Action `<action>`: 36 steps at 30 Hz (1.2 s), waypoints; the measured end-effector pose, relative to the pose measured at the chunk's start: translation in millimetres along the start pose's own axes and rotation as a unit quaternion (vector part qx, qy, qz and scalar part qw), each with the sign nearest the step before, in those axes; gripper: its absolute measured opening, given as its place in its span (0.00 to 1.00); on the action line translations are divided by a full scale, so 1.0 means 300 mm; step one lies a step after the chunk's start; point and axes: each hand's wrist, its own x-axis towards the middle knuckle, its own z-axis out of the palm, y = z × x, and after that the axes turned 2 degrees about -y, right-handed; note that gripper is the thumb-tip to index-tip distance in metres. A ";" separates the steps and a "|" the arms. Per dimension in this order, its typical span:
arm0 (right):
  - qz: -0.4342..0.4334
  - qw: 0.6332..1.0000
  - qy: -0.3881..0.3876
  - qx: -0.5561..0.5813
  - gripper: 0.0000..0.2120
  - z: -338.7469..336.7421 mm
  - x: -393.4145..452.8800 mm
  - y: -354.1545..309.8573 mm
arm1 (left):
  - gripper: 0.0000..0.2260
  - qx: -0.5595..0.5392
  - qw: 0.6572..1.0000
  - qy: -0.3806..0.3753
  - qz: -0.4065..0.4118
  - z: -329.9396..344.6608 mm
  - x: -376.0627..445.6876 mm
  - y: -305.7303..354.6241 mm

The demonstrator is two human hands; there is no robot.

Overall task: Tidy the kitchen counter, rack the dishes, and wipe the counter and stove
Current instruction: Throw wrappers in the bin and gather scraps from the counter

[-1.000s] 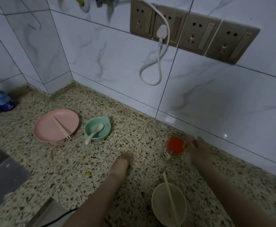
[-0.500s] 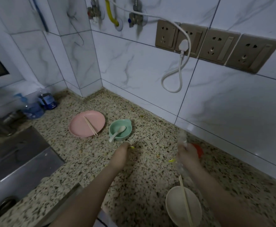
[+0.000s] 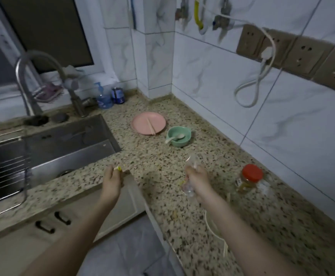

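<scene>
Nearest, a cream bowl (image 3: 215,234) with chopsticks sits at the worktop (image 3: 202,156) edge, mostly hidden behind the right forearm. The right hand (image 3: 197,180) grips a crumpled clear wrapper (image 3: 189,189), with a yellow scrap showing at its side. The left hand (image 3: 111,179), held over the worktop edge near the sink (image 3: 67,148), pinches a small yellow scrap (image 3: 118,168) in its fingertips. Both hands look to be collecting litter, so the tidying seems under way but barely begun.

Just right of the right hand stands a jar (image 3: 249,181) with a red lid, upright, not yet put away. Crumbs and bits lie scattered over the speckled stone, so wiping is plainly still to come.

Farther back, a green bowl (image 3: 179,136) holds a spoon (image 3: 174,138), and just beyond it a pink plate (image 3: 148,123) carries a pair of chopsticks (image 3: 151,126); neither is racked. A wire rack (image 3: 3,168) lies over the left of the sink, with no dishes visible on it. A soap bottle (image 3: 104,98) and a small can (image 3: 118,95) stand near the tap (image 3: 33,82). The stove is not in view.
</scene>
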 end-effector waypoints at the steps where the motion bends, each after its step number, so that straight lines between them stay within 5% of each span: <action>1: 0.004 1.000 -0.015 0.003 0.13 0.046 -0.018 0.013 | 0.13 -0.009 1.000 0.016 -0.003 -0.054 -0.023 -0.006; 12: -0.047 0.971 -0.228 -0.060 0.13 0.777 -0.363 -0.028 | 0.14 -0.072 0.970 0.230 -0.016 -0.867 -0.190 0.008; 21: -0.027 0.925 -0.375 -0.059 0.14 1.558 -0.928 0.074 | 0.15 -0.317 0.864 0.389 -0.030 -1.777 -0.480 -0.018; 32: -0.090 0.748 -0.631 -0.184 0.15 2.250 -1.663 0.275 | 0.08 -0.299 0.770 0.564 -0.008 -2.659 -0.901 -0.139; 36: -0.041 0.708 -0.675 -0.203 0.17 2.491 -1.857 0.391 | 0.06 -0.320 0.721 0.614 -0.025 -2.854 -1.021 -0.261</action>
